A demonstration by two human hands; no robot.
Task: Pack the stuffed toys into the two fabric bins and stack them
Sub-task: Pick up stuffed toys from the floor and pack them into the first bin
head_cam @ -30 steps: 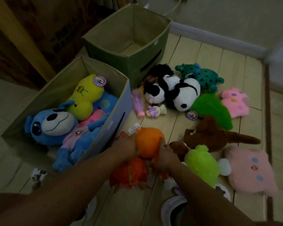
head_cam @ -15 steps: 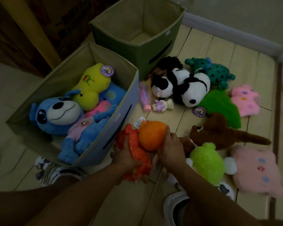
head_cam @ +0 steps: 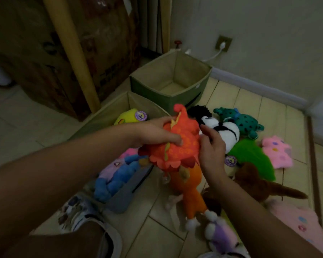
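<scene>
Left hand (head_cam: 155,133) is gripping the orange toy (head_cam: 177,146) from above, fingers curled over its spotted top. Right hand (head_cam: 211,149) is pressing against the toy's right side, fingers bent around it. Toy is hanging in the air, over the near bin's (head_cam: 108,112) right edge, legs dangling toward the floor (head_cam: 250,101). Near bin is holding a yellow toy (head_cam: 127,116) and a blue toy (head_cam: 116,175). Far bin (head_cam: 149,86), green, is sitting just behind it, showing bare bottom. Panda (head_cam: 226,131), teal toy (head_cam: 241,121), green toy (head_cam: 254,157) and pink toy (head_cam: 276,153) are lying on the floor.
</scene>
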